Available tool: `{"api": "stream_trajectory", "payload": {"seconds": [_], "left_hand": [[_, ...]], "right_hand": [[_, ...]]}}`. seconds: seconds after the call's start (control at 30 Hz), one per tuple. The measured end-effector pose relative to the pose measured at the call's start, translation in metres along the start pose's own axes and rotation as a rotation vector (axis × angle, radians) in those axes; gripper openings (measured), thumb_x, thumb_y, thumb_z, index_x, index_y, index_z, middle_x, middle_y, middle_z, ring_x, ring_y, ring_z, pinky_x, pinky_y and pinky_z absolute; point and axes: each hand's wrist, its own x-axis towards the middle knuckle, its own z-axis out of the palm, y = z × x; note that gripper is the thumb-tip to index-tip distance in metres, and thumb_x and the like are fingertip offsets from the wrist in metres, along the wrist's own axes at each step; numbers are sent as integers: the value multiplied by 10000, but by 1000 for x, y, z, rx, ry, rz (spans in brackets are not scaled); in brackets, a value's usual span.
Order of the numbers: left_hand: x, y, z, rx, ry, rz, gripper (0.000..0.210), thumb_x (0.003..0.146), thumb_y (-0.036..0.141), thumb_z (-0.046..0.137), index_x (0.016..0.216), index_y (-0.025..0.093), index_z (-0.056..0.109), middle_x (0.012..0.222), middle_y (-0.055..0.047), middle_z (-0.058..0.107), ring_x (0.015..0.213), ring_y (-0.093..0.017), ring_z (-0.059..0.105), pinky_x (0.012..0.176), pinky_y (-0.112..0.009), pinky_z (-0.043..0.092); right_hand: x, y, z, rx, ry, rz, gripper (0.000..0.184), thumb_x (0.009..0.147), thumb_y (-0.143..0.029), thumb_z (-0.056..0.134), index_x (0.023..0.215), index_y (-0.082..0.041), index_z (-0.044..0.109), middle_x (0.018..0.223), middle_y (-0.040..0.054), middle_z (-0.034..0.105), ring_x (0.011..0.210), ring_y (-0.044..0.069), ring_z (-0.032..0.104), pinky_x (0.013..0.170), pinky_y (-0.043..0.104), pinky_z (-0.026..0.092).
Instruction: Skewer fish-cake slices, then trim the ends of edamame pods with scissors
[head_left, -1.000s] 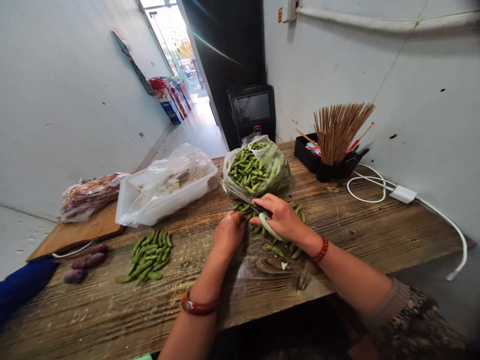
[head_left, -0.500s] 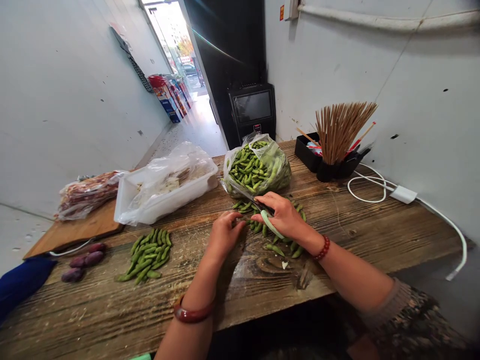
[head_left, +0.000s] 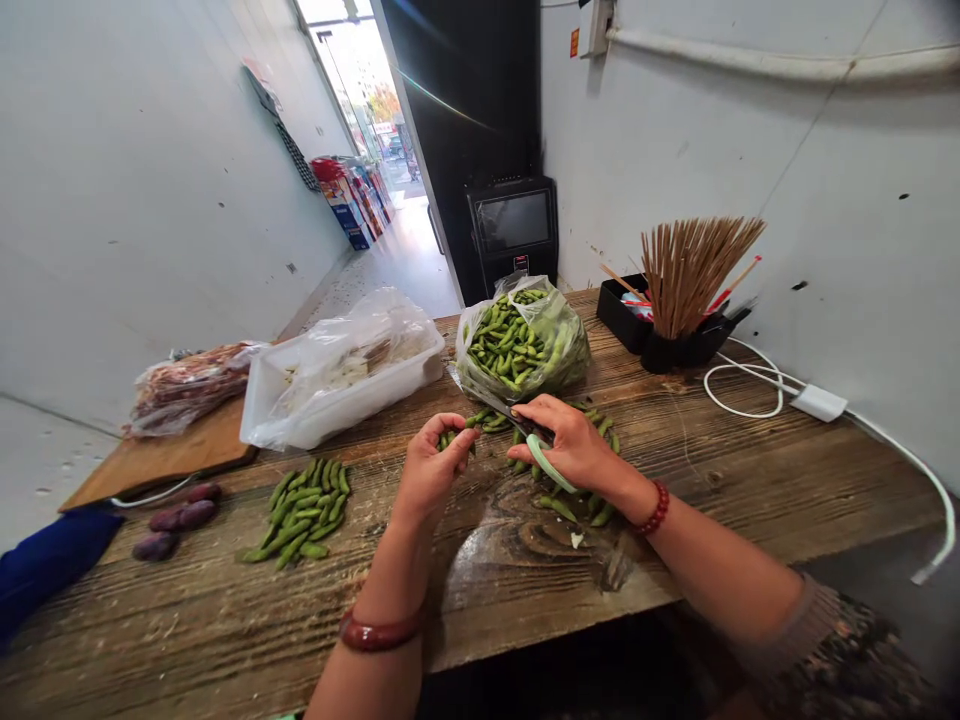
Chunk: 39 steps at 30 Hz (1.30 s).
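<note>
My left hand [head_left: 436, 462] pinches a green edamame pod [head_left: 448, 440] between thumb and fingers, just above the wooden table. In my right hand [head_left: 574, 445] is a pair of scissors [head_left: 541, 456] with pale green handles; the blades point up and left, away from the pod. Loose edamame pods [head_left: 559, 508] lie under and around my right hand. Behind both hands stands a clear plastic bag [head_left: 571, 352] full of edamame. A neat pile of pods [head_left: 300, 508] rests to the left of my left hand.
A white tub [head_left: 341, 400] covered in plastic and bagged meat [head_left: 191, 388] on a cutting board [head_left: 157, 465] stand at the left. Several purple-red oval items [head_left: 180, 515] lie in front. Skewers [head_left: 694, 275] in a black holder [head_left: 675, 352] and a white cable [head_left: 892, 440] are at the right.
My left hand has lifted and moved slightly left with a pod now in its fingers. The scissors' blades show more clearly, and the whole view has shifted a little.
</note>
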Motion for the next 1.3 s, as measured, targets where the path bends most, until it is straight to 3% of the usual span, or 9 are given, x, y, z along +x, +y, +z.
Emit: {"api": "stream_trajectory", "payload": {"seconds": [0.17,0.5,1.0,1.3], "left_hand": [[-4,4,4,-104,-5,10,301,680,352,767,890,155,680,703,-11,652,436,-29,377,415,-171,253],[-4,3,3,-62,-62,74,263,721,368,751,883,169,694,627,25,568,452,-42,359,432,-186,249],[-4,-3,0,-10,-108,113,221,766,346,719,883,161,684,596,33,516,474,-46,338,449,-181,247],[-3,-4,1,-24,-65,70,246,738,349,747,867,157,666,560,50,499,461,-40,346,440,-167,249]], "right_hand": [[-2,-2,0,-44,-96,-7,508,742,-343,778,1204,-204,619,1006,47,623,725,134,587,673,269,494],[-3,-12,-4,-97,-174,-20,489,739,-332,786,1186,-218,623,1049,51,616,862,171,608,752,283,486],[-3,-9,-2,-76,-180,-72,417,772,-362,760,1128,-185,634,963,43,607,789,155,581,697,252,458],[-3,-5,1,-95,-164,-95,385,774,-335,763,1109,-185,648,928,45,608,799,166,591,710,261,468]]}}
